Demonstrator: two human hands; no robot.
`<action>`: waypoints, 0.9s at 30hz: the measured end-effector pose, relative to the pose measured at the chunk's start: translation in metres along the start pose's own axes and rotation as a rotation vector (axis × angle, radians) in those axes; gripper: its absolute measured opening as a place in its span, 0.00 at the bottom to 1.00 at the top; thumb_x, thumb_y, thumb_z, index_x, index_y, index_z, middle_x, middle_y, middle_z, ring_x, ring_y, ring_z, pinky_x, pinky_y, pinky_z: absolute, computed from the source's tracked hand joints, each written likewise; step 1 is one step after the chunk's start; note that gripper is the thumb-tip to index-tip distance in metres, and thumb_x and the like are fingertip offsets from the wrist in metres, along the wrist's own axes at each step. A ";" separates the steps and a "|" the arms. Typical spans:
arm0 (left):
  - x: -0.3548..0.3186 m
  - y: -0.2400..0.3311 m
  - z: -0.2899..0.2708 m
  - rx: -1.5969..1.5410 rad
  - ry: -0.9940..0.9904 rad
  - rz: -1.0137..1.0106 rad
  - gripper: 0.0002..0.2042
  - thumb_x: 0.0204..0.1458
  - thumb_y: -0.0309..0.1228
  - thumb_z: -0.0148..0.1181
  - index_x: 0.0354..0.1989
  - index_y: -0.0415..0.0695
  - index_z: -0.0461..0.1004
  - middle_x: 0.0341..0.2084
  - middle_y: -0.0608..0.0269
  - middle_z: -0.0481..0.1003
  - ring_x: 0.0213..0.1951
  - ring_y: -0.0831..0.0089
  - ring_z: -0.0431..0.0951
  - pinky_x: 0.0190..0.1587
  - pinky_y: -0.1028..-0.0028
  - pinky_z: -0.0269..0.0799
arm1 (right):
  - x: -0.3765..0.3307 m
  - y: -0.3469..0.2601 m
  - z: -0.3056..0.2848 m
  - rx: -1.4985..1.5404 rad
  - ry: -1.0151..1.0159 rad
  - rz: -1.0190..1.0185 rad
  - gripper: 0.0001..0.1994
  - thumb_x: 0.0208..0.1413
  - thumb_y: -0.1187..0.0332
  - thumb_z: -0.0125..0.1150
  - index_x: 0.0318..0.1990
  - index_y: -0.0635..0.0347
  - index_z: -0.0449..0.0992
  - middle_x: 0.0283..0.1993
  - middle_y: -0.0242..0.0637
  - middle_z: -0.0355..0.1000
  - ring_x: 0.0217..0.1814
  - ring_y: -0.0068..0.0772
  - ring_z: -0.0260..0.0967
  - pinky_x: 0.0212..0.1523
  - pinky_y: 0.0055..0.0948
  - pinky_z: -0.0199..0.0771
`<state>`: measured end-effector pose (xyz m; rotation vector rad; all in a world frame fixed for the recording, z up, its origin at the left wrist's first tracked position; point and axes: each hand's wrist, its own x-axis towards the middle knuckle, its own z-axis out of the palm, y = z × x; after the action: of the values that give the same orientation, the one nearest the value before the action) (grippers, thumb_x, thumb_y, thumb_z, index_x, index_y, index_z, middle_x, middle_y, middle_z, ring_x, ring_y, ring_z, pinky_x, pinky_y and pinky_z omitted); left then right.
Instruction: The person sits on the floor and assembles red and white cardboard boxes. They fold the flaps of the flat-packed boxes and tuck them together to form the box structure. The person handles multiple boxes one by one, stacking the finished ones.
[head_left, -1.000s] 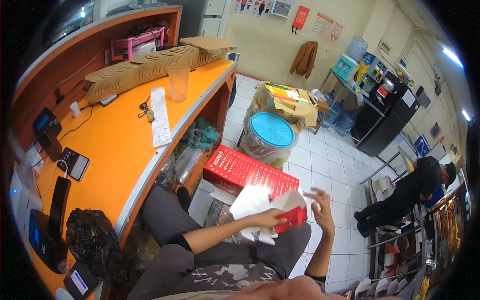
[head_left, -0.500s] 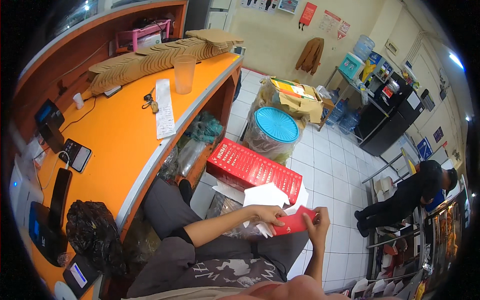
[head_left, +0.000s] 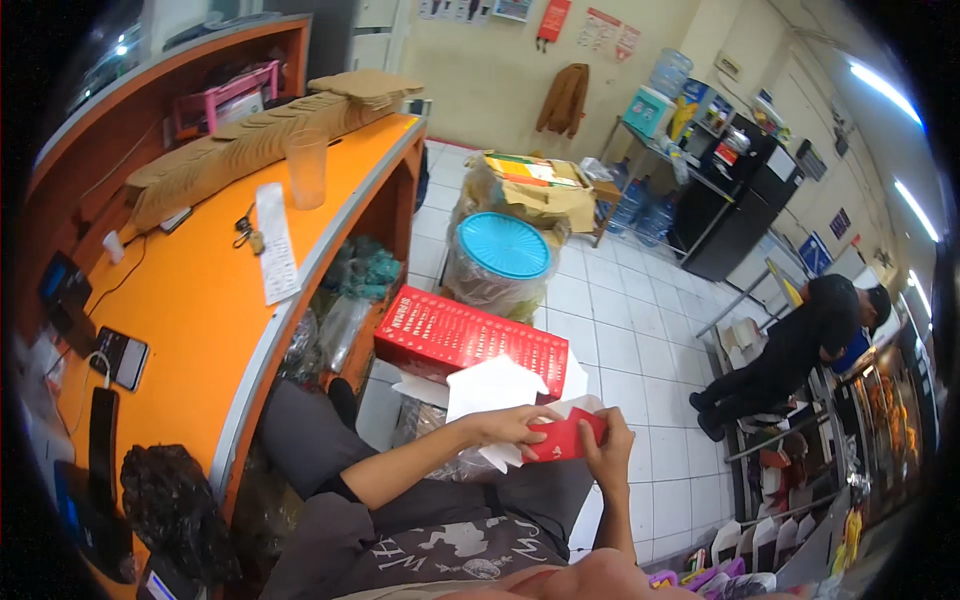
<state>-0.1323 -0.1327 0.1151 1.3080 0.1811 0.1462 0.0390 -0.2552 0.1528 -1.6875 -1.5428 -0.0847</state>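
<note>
A red paperboard carton [head_left: 562,443] with a white inside is held up over my lap, partly folded. My left hand [head_left: 512,428] grips its left side, fingers closed on the edge near a white flap. On the opposite side, my right hand [head_left: 607,452] pinches the board between thumb and fingers. Just beyond my hands lies a large white sheet of board [head_left: 490,387] with cut edges. Behind it stands a long, tightly packed row of flat red cartons [head_left: 480,338].
An orange counter [head_left: 215,290] runs along the left, bearing stacked brown cardboard [head_left: 255,140], a clear cup [head_left: 307,170], a phone [head_left: 122,358] and a black plastic bag [head_left: 178,500]. A blue-lidded tub [head_left: 503,245] stands ahead. At right, a person in black [head_left: 800,345] stands by shelves.
The view has shifted, so the surroundings sit further left. The carton has been bent, and white inner board now shows above its red face. Both hands still grip it.
</note>
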 end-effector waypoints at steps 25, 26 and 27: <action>-0.003 0.007 0.017 0.464 0.067 0.003 0.27 0.49 0.19 0.50 0.59 0.43 0.49 0.34 0.49 0.71 0.35 0.61 0.77 0.32 0.66 0.72 | -0.011 0.002 -0.011 0.190 -0.438 0.024 0.08 0.47 0.75 0.64 0.32 0.66 0.71 0.28 0.36 0.68 0.30 0.22 0.64 0.31 0.23 0.65; -0.002 0.005 0.017 0.545 0.107 0.055 0.29 0.50 0.20 0.51 0.60 0.43 0.48 0.36 0.48 0.71 0.37 0.62 0.76 0.36 0.65 0.71 | -0.011 0.001 -0.010 0.176 -0.434 0.046 0.08 0.46 0.75 0.65 0.32 0.66 0.72 0.27 0.35 0.69 0.29 0.21 0.63 0.29 0.22 0.65; -0.004 0.003 0.016 0.627 0.146 0.105 0.31 0.50 0.22 0.52 0.62 0.43 0.46 0.38 0.48 0.70 0.39 0.62 0.75 0.40 0.64 0.70 | -0.011 -0.002 -0.009 0.162 -0.428 0.069 0.08 0.46 0.75 0.65 0.32 0.65 0.72 0.27 0.34 0.69 0.28 0.21 0.63 0.28 0.22 0.64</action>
<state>-0.1327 -0.1477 0.1221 1.9344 0.2974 0.2902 0.0392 -0.2697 0.1538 -1.6977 -1.7411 0.4536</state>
